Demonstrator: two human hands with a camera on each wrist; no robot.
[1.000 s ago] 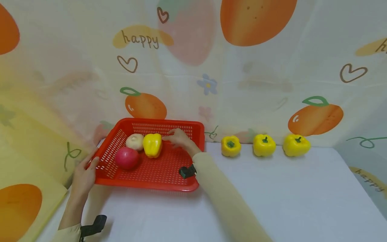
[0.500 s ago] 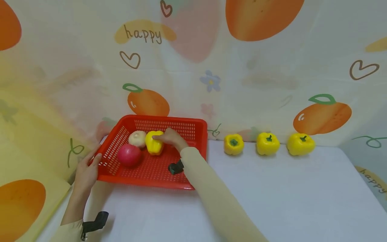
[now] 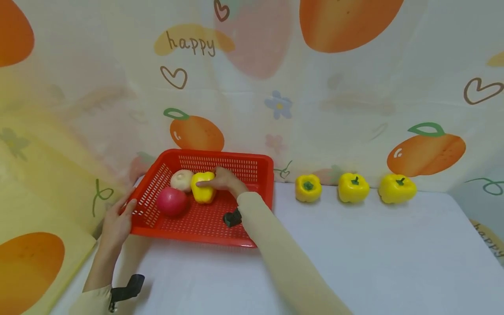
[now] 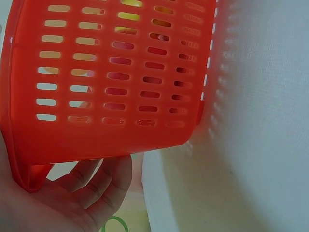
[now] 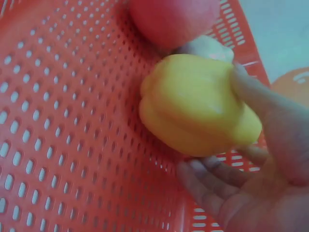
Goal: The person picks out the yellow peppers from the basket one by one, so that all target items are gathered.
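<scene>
A red plastic basket (image 3: 197, 236) with slotted walls stands tilted towards the front at the table's left. My left hand (image 3: 117, 224) grips its left rim; in the left wrist view the fingers (image 4: 113, 186) curl beneath the basket's edge. Inside, a yellow bell pepper (image 3: 203, 194) is held by my right hand (image 3: 227, 180). In the right wrist view the thumb (image 5: 253, 92) lies on one side of the pepper (image 5: 193, 106), the other fingers on the opposite side. Left of the pepper lie a pinkish-red round fruit (image 3: 171, 201) and a pale cream round vegetable (image 3: 181, 180).
To the basket's right, three more yellow bell peppers stand in a row: a near one (image 3: 308, 188), a middle one (image 3: 353, 188) and a far-right one (image 3: 397, 188). A printed cloth (image 3: 244, 109) hangs behind the white table (image 3: 374, 253).
My right hand has moved left from beside the yellow bell pepper and now grips it, thumb across its front. The left hand stays on the basket's rim. The head view has shifted slightly.
</scene>
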